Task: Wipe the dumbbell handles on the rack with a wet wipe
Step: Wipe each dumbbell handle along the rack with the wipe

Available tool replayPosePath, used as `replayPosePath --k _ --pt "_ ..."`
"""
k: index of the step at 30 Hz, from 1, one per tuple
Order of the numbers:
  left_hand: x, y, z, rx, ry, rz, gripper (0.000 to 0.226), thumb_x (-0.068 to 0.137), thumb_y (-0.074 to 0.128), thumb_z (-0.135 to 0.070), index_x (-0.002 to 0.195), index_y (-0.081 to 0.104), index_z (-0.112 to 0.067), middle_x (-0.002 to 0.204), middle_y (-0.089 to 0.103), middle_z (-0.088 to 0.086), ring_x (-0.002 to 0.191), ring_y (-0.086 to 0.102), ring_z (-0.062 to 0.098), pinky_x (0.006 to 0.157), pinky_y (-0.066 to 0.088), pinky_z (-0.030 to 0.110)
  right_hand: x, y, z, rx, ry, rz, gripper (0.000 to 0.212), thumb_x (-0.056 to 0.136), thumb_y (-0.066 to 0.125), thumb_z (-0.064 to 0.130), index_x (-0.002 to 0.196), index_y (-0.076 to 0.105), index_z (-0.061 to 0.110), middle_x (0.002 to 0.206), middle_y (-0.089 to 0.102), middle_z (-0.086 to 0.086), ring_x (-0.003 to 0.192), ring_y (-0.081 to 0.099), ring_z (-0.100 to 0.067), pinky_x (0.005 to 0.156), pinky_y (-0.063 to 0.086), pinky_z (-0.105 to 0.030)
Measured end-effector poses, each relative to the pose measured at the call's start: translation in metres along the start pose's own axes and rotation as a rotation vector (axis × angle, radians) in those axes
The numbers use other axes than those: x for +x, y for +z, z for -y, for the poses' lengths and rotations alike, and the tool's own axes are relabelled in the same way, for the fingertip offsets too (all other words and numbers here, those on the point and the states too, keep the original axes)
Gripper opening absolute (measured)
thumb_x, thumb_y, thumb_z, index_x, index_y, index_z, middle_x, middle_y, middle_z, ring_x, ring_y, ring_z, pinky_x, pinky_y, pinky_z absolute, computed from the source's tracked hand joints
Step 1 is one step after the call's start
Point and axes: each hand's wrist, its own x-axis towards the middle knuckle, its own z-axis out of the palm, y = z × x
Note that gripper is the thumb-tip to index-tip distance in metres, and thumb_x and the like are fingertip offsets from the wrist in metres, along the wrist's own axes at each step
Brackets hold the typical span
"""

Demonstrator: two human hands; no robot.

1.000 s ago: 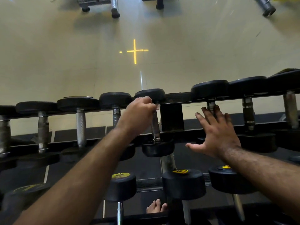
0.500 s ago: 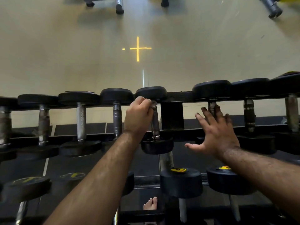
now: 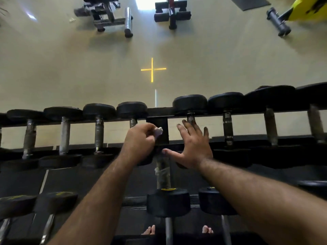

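Observation:
A black rack (image 3: 159, 110) carries a row of black-ended dumbbells with steel handles. My left hand (image 3: 140, 143) grips a crumpled whitish wet wipe (image 3: 158, 132) in front of the rack's centre post (image 3: 161, 131), just right of one dumbbell handle (image 3: 133, 122), which it partly hides. My right hand (image 3: 192, 147) is spread with straight fingers, its fingertips near another handle (image 3: 190, 118); whether they touch it I cannot tell.
More handles run left (image 3: 64, 135) and right (image 3: 227, 128) along the top tier. A lower tier holds dumbbells with yellow labels (image 3: 168, 202). Bare toes (image 3: 149, 230) show below. Beyond the rack lie a beige floor with a yellow cross (image 3: 152, 69) and gym benches (image 3: 109, 16).
My left hand has come off the dumbbell handle it gripped and moved right and toward me, with the wipe now showing. My right hand stays spread in about the same place.

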Motion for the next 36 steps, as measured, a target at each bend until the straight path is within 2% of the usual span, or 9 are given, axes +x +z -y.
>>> replayPosePath --k 3,6,9,11,14,19,23,30,36 --pt "-0.021 0.028 -0.023 -0.001 0.018 -0.132 0.017 0.091 0.065 -0.009 0.091 0.076 -0.021 0.084 0.072 -0.009 0.081 0.068 0.005 0.068 0.050 0.019 -0.008 -0.014 -0.041 -0.067 -0.103 -0.134 0.119 0.079 0.035 0.100 0.167 0.036 0.019 0.175 0.031 -0.008 0.164 0.020 -0.032 0.132 0.005 -0.061" --pt "-0.035 0.060 -0.049 -0.046 -0.006 -0.219 0.017 0.091 0.063 -0.007 0.093 0.074 -0.019 0.085 0.068 -0.008 0.080 0.064 0.001 0.065 0.043 0.008 -0.016 -0.036 -0.102 -0.209 -0.105 -0.231 0.132 0.074 0.041 0.102 0.168 0.028 0.011 0.178 0.020 -0.014 0.166 0.008 -0.035 0.132 0.005 -0.061" --pt "-0.037 0.094 -0.071 -0.113 -0.027 -0.274 0.024 0.090 0.062 -0.004 0.106 0.075 -0.017 0.099 0.069 -0.004 0.091 0.067 0.006 0.078 0.054 0.015 -0.021 -0.048 -0.141 -0.222 0.028 -0.080 0.155 0.063 0.039 0.109 0.170 -0.015 0.011 0.175 -0.029 -0.013 0.162 -0.027 -0.034 0.133 -0.002 -0.059" --pt "-0.037 0.112 -0.084 -0.140 -0.012 -0.315 0.030 0.088 0.061 0.003 0.109 0.074 -0.015 0.101 0.068 -0.004 0.093 0.065 0.005 0.082 0.057 0.021 -0.027 -0.037 -0.149 -0.157 0.061 0.001 0.158 0.061 0.042 0.110 0.163 -0.034 0.016 0.170 -0.042 -0.009 0.159 -0.033 -0.032 0.133 -0.003 -0.057" --pt "-0.037 0.126 -0.100 -0.130 0.052 -0.335 0.028 0.088 0.062 0.004 0.103 0.074 -0.016 0.095 0.066 -0.007 0.088 0.063 0.001 0.076 0.051 0.010 -0.032 -0.020 -0.154 -0.024 0.087 -0.026 0.158 0.059 0.047 0.108 0.165 -0.030 0.020 0.176 -0.029 -0.008 0.163 -0.025 -0.028 0.134 -0.001 -0.055" --pt "-0.022 0.132 -0.101 -0.070 0.080 -0.374 0.024 0.086 0.063 0.007 0.096 0.076 -0.010 0.087 0.060 -0.013 0.081 0.058 -0.003 0.074 0.041 0.001 -0.023 -0.034 -0.151 -0.167 -0.017 0.044 0.162 0.055 0.039 0.114 0.160 -0.038 0.019 0.163 -0.053 -0.008 0.154 -0.044 -0.031 0.129 -0.011 -0.064" --pt "-0.013 0.132 -0.101 -0.069 0.126 -0.354 0.025 0.086 0.062 0.004 0.099 0.077 -0.012 0.094 0.068 -0.006 0.088 0.062 0.003 0.078 0.046 0.007 -0.013 -0.043 -0.139 -0.068 0.015 -0.011 0.158 0.053 0.020 0.117 0.161 -0.038 0.017 0.164 -0.051 -0.005 0.154 -0.044 -0.027 0.130 -0.010 -0.062" --pt "0.011 0.125 -0.091 0.013 0.245 -0.372 0.015 0.094 0.068 -0.006 0.104 0.078 -0.012 0.102 0.070 -0.003 0.088 0.063 0.004 0.082 0.048 0.009 -0.011 -0.032 -0.139 -0.045 0.015 -0.050 0.167 0.051 0.039 0.116 0.166 -0.026 0.014 0.170 -0.043 -0.007 0.159 -0.036 -0.028 0.130 -0.006 -0.065" --pt "0.050 0.139 -0.059 0.559 0.570 -0.199 0.023 0.087 0.073 -0.005 0.109 0.077 -0.011 0.109 0.070 0.006 0.093 0.068 0.027 0.078 0.063 0.042 -0.010 -0.031 -0.140 -0.082 0.015 -0.003 0.182 0.035 0.044 0.117 0.167 -0.022 0.010 0.170 -0.042 -0.009 0.159 -0.034 -0.031 0.129 -0.002 -0.070"
